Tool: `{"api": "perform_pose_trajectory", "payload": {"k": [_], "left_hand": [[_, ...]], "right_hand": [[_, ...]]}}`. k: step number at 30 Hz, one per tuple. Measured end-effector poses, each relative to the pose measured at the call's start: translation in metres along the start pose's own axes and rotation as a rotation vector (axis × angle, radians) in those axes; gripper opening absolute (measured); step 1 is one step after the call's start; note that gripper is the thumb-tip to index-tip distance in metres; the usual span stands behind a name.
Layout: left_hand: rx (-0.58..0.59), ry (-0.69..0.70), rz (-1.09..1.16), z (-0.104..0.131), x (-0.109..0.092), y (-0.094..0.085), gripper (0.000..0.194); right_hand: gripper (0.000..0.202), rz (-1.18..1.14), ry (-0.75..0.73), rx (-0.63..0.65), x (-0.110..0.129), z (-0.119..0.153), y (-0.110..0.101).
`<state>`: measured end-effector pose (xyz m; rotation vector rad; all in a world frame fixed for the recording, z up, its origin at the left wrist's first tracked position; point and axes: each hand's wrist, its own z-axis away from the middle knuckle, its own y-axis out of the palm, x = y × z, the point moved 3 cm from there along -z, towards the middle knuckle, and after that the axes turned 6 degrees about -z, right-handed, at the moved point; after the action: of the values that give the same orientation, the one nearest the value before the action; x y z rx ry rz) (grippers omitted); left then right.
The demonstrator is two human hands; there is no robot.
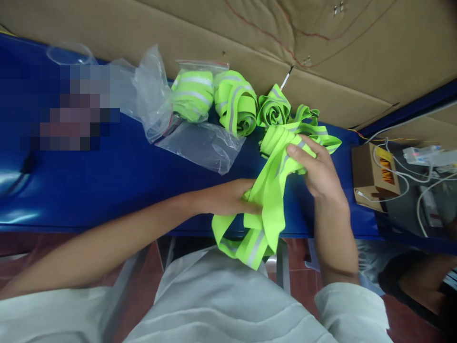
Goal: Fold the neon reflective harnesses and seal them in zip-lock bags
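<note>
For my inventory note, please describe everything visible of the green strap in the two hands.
The strap is bright yellow-green with a silver-grey stripe, flat, and looks like fabric. Its upper part is bunched in folds in the right hand; the left hand holds it lower, where loose loops hang in view across the near edge of the blue table.

Cannot see fingertips of left hand (235,196), covered by lime strap (273,205). Cannot follow lower fingers of right hand (317,164), hidden behind folded bundle (276,138). Cannot make out anything under pixelated patch (76,112) at far left. Lose left sleeve (53,314) at bottom-left edge, cardboard panel (200,26) at top. Catch only part of another person (419,283), blurred, cropped by right edge. Cannot identify white device (421,155), soft and indistinct. Cannot read yellow label (383,153) on brown box (364,164), too small.
</note>
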<state>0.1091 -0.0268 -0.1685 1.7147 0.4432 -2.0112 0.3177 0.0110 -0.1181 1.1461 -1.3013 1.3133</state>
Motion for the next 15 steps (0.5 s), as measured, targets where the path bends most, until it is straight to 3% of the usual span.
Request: {"api": "perform_pose_trajectory", "payload": {"k": [3,5,10,15], "left_hand": [[-0.239,-0.081,0.251,0.01,0.006,0.008,0.062],[-0.297,-0.133,0.391,0.02,0.009,0.017,0.064],[-0.214,-0.212,0.492,0.051,0.008,0.036,0.045],[-0.087,-0.028,0.466,0.088,0.014,0.039,0.032]], "right_hand": [[0.044,0.011,-0.124,-0.107,0.007,-0.001,-0.007],[0.04,-0.004,-0.193,-0.164,0.013,0.0,-0.012],[0.039,-0.12,-0.234,-0.23,0.018,0.001,-0.015],[0.042,-0.198,-0.28,-0.227,0.018,-0.009,-0.023]]}}
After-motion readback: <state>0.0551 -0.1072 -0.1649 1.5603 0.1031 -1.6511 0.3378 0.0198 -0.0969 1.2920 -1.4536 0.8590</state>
